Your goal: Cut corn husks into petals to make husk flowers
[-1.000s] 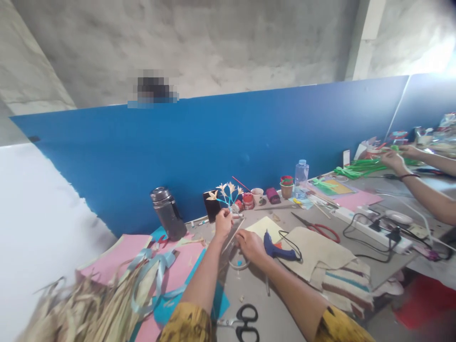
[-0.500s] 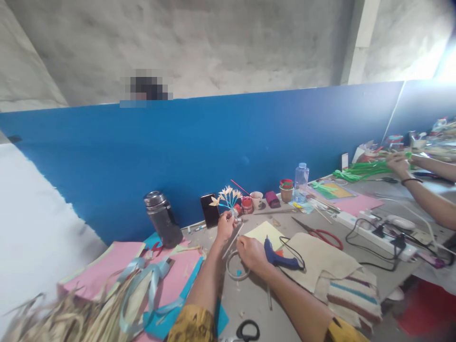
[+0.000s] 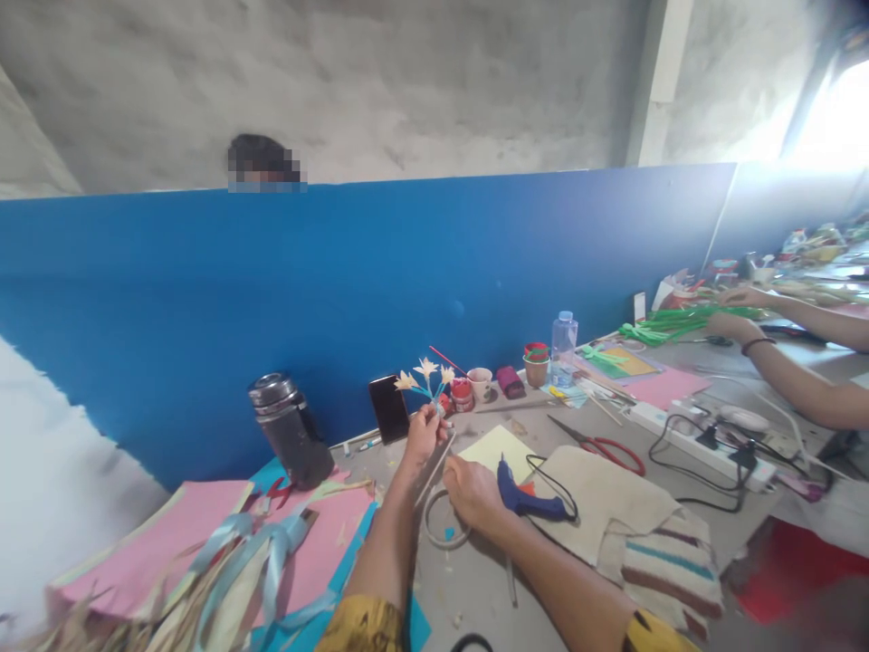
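My left hand point(image 3: 426, 433) is closed round the base of a small bunch of handmade flowers point(image 3: 426, 373), cream blossoms on blue stems, held upright. Lower and to its right, my right hand point(image 3: 468, 484) is closed with fingertips together. Whatever it pinches, if anything, is hidden. A thin pale strip point(image 3: 434, 468) slants between the two hands. Beside the right hand lies a pale ring point(image 3: 427, 530), with a small blue scrap point(image 3: 449, 534) inside it. Just right of that hand, a dark blue glue gun point(image 3: 536, 501) rests near a yellow paper sheet point(image 3: 499, 444).
A dark thermos point(image 3: 291, 435) and phone point(image 3: 389, 412) stand by the blue partition point(image 3: 407, 272). Red-handled scissors point(image 3: 615, 450), a folded cloth point(image 3: 604, 489) and a power strip point(image 3: 692, 445) lie right. Pink paper point(image 3: 163, 534) lies left. A co-worker's hands point(image 3: 737, 326) work on green strips.
The view has turned slightly right. The flowers in my left hand have turned, their blossoms now appearing more spread apart. My right hand stays closed beside the ring. The co-worker's hands have shifted apart.
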### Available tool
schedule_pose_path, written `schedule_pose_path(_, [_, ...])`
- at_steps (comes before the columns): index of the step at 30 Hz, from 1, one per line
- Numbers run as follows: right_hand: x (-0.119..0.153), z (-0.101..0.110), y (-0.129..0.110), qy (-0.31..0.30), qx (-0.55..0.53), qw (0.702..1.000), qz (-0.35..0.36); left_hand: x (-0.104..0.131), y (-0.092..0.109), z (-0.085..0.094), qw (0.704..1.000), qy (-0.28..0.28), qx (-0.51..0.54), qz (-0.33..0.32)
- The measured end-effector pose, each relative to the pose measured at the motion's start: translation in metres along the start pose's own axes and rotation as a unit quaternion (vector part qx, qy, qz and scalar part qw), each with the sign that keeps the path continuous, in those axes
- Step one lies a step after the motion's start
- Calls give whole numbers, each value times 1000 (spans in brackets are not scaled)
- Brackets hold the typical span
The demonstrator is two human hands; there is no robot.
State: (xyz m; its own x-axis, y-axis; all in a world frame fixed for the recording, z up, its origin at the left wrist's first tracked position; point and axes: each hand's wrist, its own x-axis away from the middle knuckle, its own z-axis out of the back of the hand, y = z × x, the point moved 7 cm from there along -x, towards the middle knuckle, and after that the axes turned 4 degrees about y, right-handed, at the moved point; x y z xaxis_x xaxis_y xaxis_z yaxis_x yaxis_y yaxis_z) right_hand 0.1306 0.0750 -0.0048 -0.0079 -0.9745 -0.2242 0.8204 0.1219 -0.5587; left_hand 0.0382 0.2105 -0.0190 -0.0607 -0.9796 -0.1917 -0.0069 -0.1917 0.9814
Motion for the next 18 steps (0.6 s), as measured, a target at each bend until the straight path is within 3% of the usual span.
schedule_pose_path(6, [1,1,-1,12,-5,1000,0,7,1,-2,999,29,23,-21])
schedule_pose_path(18, [3,1,-4,41,-104,993,33,15,9,25,986,142,46,-75])
